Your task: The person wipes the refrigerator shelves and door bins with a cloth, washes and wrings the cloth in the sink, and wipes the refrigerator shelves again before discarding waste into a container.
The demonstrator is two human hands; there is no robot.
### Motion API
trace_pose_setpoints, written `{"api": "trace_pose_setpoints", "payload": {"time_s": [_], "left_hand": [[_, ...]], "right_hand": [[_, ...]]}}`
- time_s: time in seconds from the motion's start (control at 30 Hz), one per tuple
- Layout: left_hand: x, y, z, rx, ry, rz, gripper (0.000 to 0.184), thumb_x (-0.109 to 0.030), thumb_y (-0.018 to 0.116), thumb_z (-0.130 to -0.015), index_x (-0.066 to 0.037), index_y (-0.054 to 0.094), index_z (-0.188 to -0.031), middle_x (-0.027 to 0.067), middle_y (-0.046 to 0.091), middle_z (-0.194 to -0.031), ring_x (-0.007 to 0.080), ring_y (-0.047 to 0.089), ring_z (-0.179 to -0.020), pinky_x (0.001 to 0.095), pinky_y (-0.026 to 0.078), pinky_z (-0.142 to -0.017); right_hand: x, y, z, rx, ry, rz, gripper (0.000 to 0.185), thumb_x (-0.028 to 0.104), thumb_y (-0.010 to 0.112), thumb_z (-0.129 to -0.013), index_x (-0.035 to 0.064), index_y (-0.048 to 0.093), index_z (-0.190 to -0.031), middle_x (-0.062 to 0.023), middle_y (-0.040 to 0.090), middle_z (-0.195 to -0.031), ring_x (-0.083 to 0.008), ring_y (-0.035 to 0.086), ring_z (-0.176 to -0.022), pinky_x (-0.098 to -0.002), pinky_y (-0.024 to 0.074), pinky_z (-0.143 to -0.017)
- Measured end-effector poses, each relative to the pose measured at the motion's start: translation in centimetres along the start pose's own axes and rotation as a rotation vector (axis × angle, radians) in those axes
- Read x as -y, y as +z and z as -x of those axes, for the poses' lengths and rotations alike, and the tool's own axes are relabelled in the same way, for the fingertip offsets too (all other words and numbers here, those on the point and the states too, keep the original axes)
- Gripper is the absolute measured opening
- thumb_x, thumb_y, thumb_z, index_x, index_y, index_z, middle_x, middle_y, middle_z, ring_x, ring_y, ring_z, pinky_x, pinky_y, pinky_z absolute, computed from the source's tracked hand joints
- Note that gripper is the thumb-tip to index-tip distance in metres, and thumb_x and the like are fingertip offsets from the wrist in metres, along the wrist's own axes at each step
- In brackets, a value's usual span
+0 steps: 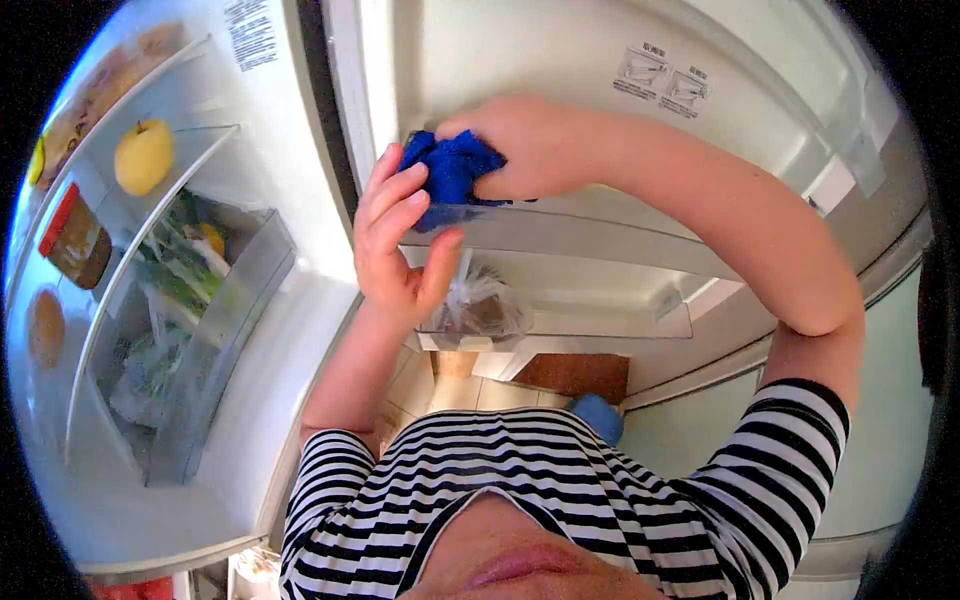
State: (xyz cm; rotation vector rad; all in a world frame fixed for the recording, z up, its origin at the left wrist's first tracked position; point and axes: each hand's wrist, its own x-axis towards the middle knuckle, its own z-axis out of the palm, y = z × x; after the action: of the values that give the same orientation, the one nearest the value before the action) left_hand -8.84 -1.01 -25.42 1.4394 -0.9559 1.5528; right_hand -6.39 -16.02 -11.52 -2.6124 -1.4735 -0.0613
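A crumpled blue cloth (455, 172) lies at the upper clear shelf (580, 232) of the fridge door, near the door's hinge side. My right hand (530, 150) is wrapped round the cloth from the right, its fingers partly hidden by the cloth. Upright beside the left end of this shelf, my left hand (400, 240) has its fingers spread and the thumb apart. Its fingertips are close to the cloth; whether they touch it I cannot tell.
Below is a door bin with a plastic bag (480, 305). Left, the fridge interior holds a yellow apple (144, 158), a red-lidded container (75, 238), an egg-shaped brown item (46, 327) and a drawer (235, 330) of vegetables. A blue object (597, 418) is beneath the door.
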Motion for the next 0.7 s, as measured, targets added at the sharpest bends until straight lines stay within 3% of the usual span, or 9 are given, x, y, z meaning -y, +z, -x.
{"api": "trace_pose_setpoints", "payload": {"time_s": [0.17, 0.27, 0.33, 0.37, 0.43, 0.53, 0.6, 0.7], "left_hand": [[0.3, -0.9, -0.5, 0.078, 0.008, -0.04, 0.041, -0.011, 0.071, -0.073, -0.006, 0.049, -0.107, 0.0125, 0.056, -0.098, 0.0353, 0.055, -0.099, 0.0432, 0.044, -0.084], [0.8, -1.0, -0.3, 0.083, 0.027, 0.011, 0.04, -0.012, 0.071, -0.073, -0.006, 0.049, -0.107, 0.0124, 0.056, -0.099, 0.0365, 0.054, -0.099, 0.0431, 0.045, -0.084], [1.2, -0.8, 0.1, 0.086, 0.03, 0.05, 0.04, -0.015, 0.072, -0.075, -0.006, 0.049, -0.107, 0.013, 0.055, -0.101, 0.0365, 0.054, -0.101, 0.0444, 0.044, -0.086], [1.4, -0.5, 0.4, 0.043, 0.023, 0.091, 0.042, -0.017, 0.072, -0.075, -0.007, 0.048, -0.108, 0.0135, 0.055, -0.102, 0.0361, 0.053, -0.101, 0.0452, 0.044, -0.087], [1.5, -0.1, 0.8, 0.008, 0.005, 0.134, 0.044, -0.019, 0.072, -0.076, -0.007, 0.047, -0.11, 0.0139, 0.055, -0.103, 0.0358, 0.053, -0.102, 0.0459, 0.043, -0.088], [1.8, 0.0, 1.1, -0.059, 0.012, 0.188, 0.049, -0.022, 0.073, -0.075, -0.008, 0.045, -0.113, 0.0145, 0.054, -0.106, 0.0353, 0.053, -0.103, 0.0473, 0.042, -0.091], [1.5, -0.7, 1.5, 0.003, -0.008, 0.094, 0.052, -0.023, 0.072, -0.076, -0.008, 0.043, -0.116, 0.0149, 0.053, -0.109, 0.0363, 0.053, -0.104, 0.0476, 0.041, -0.092], [1.3, -0.7, 2.1, 0.009, -0.049, 0.074, 0.05, -0.024, 0.071, -0.077, -0.008, 0.043, -0.115, 0.0156, 0.051, -0.111, 0.0374, 0.052, -0.105, 0.0479, 0.04, -0.093]], "right_hand": [[-1.4, -0.8, 1.7, 0.117, -0.002, 0.139, 0.029, 0.005, 0.065, -0.064, 0.0069, 0.057, -0.092, -0.0158, 0.059, -0.077, -0.0347, 0.057, -0.078, -0.0423, 0.0449, -0.069], [-2.5, -2.2, 7.2, 0.078, 0.08, 0.315, 0.029, 0.003, 0.064, -0.065, 0.0081, 0.059, -0.093, -0.0149, 0.058, -0.083, -0.0336, 0.055, -0.083, -0.0417, 0.0446, -0.075], [-0.9, -4.1, 8.8, 0.297, 0.393, 0.397, 0.032, 0.003, 0.065, -0.065, 0.0072, 0.058, -0.096, -0.0149, 0.059, -0.083, -0.0331, 0.056, -0.082, -0.0404, 0.0451, -0.075], [-1.2, -4.4, 9.1, 0.288, 0.396, 0.393, 0.032, 0.003, 0.065, -0.065, 0.0072, 0.058, -0.096, -0.0149, 0.059, -0.083, -0.0331, 0.056, -0.082, -0.0404, 0.0451, -0.075], [-1.6, -4.4, 9.4, -0.345, 0.18, 0.31, 0.03, 0.003, 0.064, -0.068, 0.0054, 0.058, -0.096, -0.0145, 0.06, -0.084, -0.0333, 0.057, -0.078, -0.0391, 0.0464, -0.071], [-0.2, -3.4, 5.2, -0.509, 0.147, 0.035, 0.024, 0.01, 0.065, -0.071, 0.0045, 0.058, -0.094, -0.015, 0.061, -0.085, -0.0326, 0.058, -0.073, -0.0388, 0.0464, -0.065], [0.5, -1.7, 1.7, -0.283, 0.062, 0.062, 0.023, 0.017, 0.064, -0.071, 0.0052, 0.059, -0.09, -0.016, 0.061, -0.079, -0.032, 0.058, -0.068, -0.0402, 0.0456, -0.061], [0.3, 0.9, -0.4, -0.236, -0.018, -0.047, 0.021, 0.019, 0.064, -0.07, 0.0062, 0.059, -0.086, -0.0166, 0.06, -0.072, -0.0331, 0.058, -0.066, -0.0404, 0.0451, -0.06]]}}
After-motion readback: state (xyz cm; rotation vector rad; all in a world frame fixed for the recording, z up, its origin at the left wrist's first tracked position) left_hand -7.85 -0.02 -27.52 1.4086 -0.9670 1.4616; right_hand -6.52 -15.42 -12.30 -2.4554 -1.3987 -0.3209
